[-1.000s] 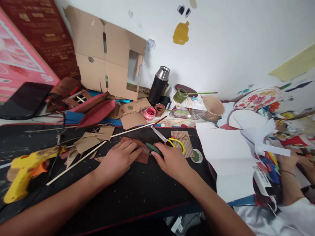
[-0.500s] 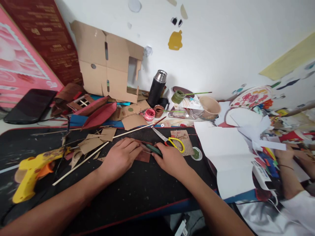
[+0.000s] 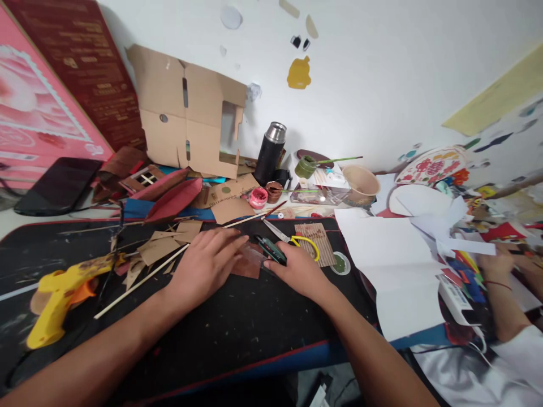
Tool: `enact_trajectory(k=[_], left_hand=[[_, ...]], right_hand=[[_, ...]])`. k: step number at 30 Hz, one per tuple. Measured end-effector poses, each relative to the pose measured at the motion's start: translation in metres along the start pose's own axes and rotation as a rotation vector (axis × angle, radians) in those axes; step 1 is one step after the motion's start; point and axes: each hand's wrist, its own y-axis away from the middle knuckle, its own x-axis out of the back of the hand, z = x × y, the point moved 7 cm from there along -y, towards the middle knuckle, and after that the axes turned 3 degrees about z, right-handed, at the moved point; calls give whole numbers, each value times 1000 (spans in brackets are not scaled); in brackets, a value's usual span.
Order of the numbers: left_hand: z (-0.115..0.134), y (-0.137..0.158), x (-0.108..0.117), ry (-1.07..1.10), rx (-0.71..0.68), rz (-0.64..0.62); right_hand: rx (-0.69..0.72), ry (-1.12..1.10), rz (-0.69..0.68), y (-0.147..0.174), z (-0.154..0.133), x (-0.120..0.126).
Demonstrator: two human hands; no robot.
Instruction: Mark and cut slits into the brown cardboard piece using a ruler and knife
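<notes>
My right hand [image 3: 302, 270] is closed around a dark green utility knife [image 3: 272, 249], its front end pointing up and left; I cannot make out the blade. A small piece of reddish-brown cardboard [image 3: 246, 268] lies flat on the black mat [image 3: 237, 333] between my hands. My left hand [image 3: 204, 261] rests over the left part of that cardboard, fingers stretched out and lying flat. Beside its fingertips shows a clear, see-through strip [image 3: 253, 254], partly hidden and blurred. Just beyond my right hand lie scissors [image 3: 306, 244] with yellow handles.
Left are a yellow glue gun [image 3: 63, 297], cardboard scraps [image 3: 159, 247] and a thin wooden stick [image 3: 142, 281]. Behind stand a black thermos [image 3: 270, 154] and a pink paint jar [image 3: 258, 198]. White paper [image 3: 390, 265] lies right; another person's arm [image 3: 503, 294] is at the far right.
My right hand has lifted the knife and turned it more upright, away from the cardboard. My left hand has shifted slightly, its fingers more spread. The clear strip shows more.
</notes>
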Motion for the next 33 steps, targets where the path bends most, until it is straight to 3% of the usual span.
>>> enact_trajectory(k=[4,8,14,21,29,33], left_hand=[[-15,-2,16,37,130,69],[-23,-1,6,108,158,-110],[-27,5,0,185,148,-179],[-30,21,-29,119,117,-358],[-22,11,-15,76,99,-349],[-33,4,7,1,167,-234]], right_hand=[[-8,-188,40,1,8,5],[-71,-375,31,0,20,-1],[-118,-581,5,-1,33,-8],[-128,-814,119,-5,40,-3],[-98,-1011,138,-11,43,-13],[-97,-1106,157,-9,48,-14]])
